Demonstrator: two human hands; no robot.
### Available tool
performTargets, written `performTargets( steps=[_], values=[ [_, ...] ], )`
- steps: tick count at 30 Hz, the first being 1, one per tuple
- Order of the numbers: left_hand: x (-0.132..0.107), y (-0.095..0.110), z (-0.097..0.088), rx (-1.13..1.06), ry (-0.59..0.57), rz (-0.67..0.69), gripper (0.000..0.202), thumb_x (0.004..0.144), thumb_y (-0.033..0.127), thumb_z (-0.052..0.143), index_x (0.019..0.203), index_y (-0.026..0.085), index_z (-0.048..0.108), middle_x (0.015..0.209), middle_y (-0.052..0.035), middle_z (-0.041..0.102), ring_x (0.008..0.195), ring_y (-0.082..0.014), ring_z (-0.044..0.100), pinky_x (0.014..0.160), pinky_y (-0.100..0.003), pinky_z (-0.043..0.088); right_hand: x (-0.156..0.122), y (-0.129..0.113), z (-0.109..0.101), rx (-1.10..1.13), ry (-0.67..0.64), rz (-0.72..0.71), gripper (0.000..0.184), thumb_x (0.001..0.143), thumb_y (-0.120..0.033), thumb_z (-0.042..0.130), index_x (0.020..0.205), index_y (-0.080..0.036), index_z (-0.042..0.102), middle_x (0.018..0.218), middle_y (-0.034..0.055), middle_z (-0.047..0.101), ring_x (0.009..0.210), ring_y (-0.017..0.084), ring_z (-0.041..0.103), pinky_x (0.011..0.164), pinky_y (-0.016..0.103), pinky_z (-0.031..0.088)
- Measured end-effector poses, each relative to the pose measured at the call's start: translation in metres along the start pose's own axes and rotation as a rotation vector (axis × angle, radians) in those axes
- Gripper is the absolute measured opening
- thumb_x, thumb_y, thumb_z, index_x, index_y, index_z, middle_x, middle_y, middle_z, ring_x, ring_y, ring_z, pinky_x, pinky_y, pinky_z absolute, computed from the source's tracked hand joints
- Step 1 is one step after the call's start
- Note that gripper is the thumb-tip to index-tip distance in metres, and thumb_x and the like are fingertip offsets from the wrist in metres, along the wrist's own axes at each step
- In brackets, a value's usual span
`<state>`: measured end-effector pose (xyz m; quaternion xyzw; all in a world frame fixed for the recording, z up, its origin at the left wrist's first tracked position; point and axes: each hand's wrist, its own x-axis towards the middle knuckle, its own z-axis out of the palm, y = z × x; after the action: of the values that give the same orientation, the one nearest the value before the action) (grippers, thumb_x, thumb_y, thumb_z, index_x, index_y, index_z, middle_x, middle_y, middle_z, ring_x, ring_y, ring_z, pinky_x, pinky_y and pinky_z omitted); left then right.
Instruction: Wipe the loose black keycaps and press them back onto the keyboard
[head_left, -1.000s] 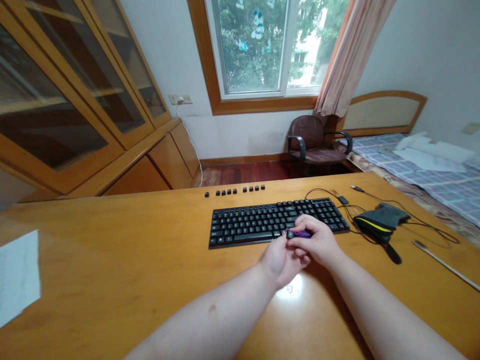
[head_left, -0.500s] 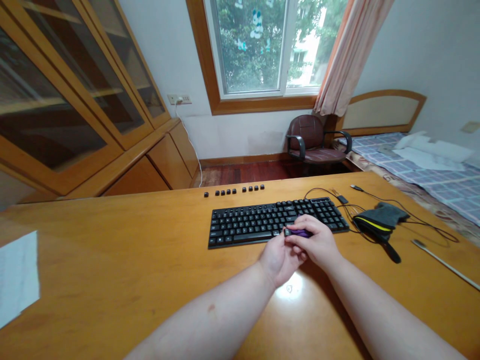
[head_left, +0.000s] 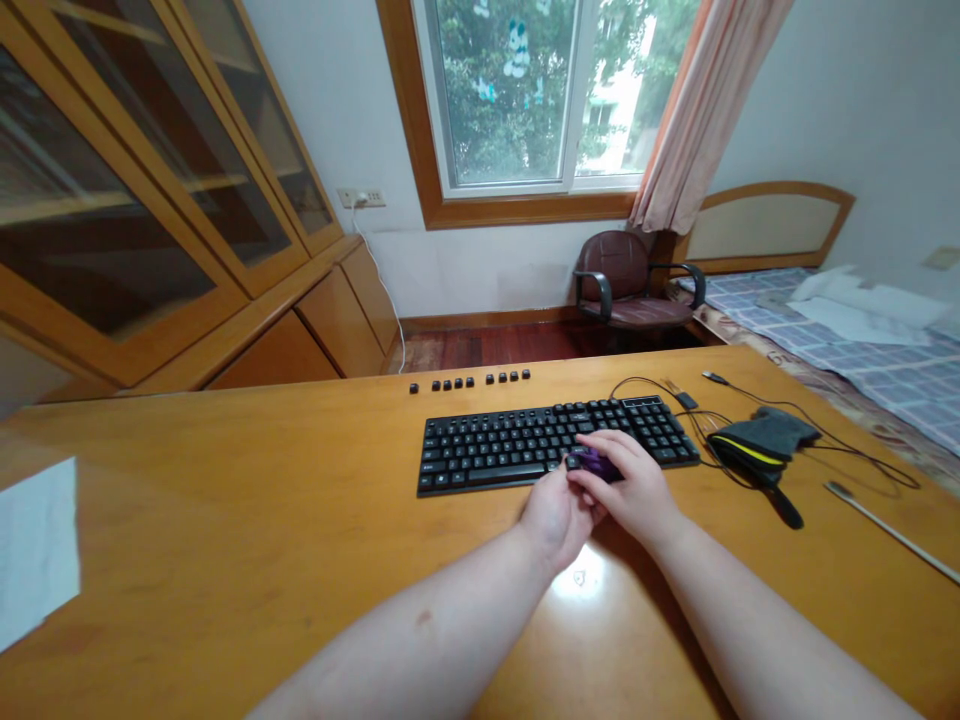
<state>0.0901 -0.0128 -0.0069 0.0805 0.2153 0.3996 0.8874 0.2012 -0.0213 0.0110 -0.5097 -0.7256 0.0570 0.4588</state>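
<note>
A black keyboard [head_left: 525, 440] lies on the wooden desk [head_left: 262, 500]. Both my hands meet at its front edge, right of the middle. My right hand [head_left: 634, 490] is closed round a small purple tool [head_left: 592, 462], whose tip points left over the keys. My left hand [head_left: 559, 515] is curled just below it, fingertips pinched at the tool's tip on something too small to make out. A row of loose black keycaps [head_left: 469, 381] sits on the desk behind the keyboard.
Right of the keyboard lie a dark pouch with a yellow stripe [head_left: 757, 440], tangled black cables [head_left: 675, 395] and a thin metal rod [head_left: 892, 530]. A white paper [head_left: 34, 550] is at the left edge. Beyond the desk stand a chair [head_left: 630, 280], a bed and glass-door cabinets.
The two hands have stayed together at the keyboard's front edge. The purple tool has turned slightly and shifted a little up toward the keys.
</note>
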Motion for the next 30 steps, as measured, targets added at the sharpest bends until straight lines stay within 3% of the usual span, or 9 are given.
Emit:
performTargets(
  steps=[6,12,19,24,28,30],
  values=[
    [-0.001,0.000,0.000,-0.012,-0.004,0.030,0.022,0.083,0.035,0.051,0.078,0.013,0.053,0.064,0.0018,0.045,0.051,-0.0062,0.034,0.056,-0.020,0.035,0.001,0.001,-0.003,0.048,-0.059,-0.028,0.016,0.077,-0.026,0.062,0.093,-0.023,0.067,0.087,0.0046,0.066,0.082,0.018,0.061,0.075,0.032,0.052],
    [0.000,-0.001,-0.003,0.033,-0.020,0.023,0.026,0.083,0.037,0.049,0.070,0.014,0.048,0.061,0.0032,0.039,0.050,-0.0067,0.034,0.053,-0.022,0.032,0.000,0.003,-0.006,0.053,0.084,0.045,0.015,0.082,-0.021,0.055,0.090,-0.024,0.068,0.088,0.0044,0.066,0.086,0.018,0.062,0.079,0.033,0.051],
    [0.000,-0.002,0.003,0.034,0.068,0.011,0.019,0.083,0.033,0.050,0.079,0.015,0.055,0.069,-0.0015,0.052,0.057,-0.0094,0.043,0.058,-0.023,0.037,0.002,0.003,-0.002,0.099,-0.182,-0.012,0.025,0.076,-0.023,0.063,0.101,-0.023,0.066,0.099,0.0060,0.064,0.092,0.019,0.060,0.084,0.034,0.050],
    [-0.001,-0.001,0.002,-0.099,0.089,-0.011,0.014,0.083,0.028,0.051,0.081,0.014,0.054,0.061,0.0031,0.045,0.046,-0.0050,0.034,0.051,-0.018,0.034,0.003,0.004,0.004,0.127,-0.175,0.076,0.017,0.077,-0.022,0.062,0.092,-0.024,0.070,0.091,0.0047,0.065,0.085,0.017,0.062,0.077,0.032,0.052],
    [-0.001,-0.002,0.000,-0.124,0.085,-0.016,0.013,0.084,0.025,0.049,0.082,0.014,0.054,0.065,0.0018,0.049,0.046,-0.0040,0.035,0.050,-0.016,0.034,0.002,0.003,0.007,0.174,-0.154,0.085,0.009,0.076,-0.023,0.062,0.073,-0.023,0.071,0.078,0.0030,0.064,0.073,0.015,0.062,0.065,0.028,0.053],
    [-0.001,-0.001,0.001,-0.100,0.095,-0.013,0.014,0.084,0.026,0.049,0.082,0.013,0.054,0.067,0.0009,0.050,0.047,-0.0043,0.036,0.049,-0.016,0.034,0.002,0.003,0.007,0.180,-0.154,0.079,0.009,0.076,-0.022,0.062,0.075,-0.023,0.070,0.080,0.0031,0.064,0.075,0.016,0.062,0.068,0.029,0.053]
  ],
)
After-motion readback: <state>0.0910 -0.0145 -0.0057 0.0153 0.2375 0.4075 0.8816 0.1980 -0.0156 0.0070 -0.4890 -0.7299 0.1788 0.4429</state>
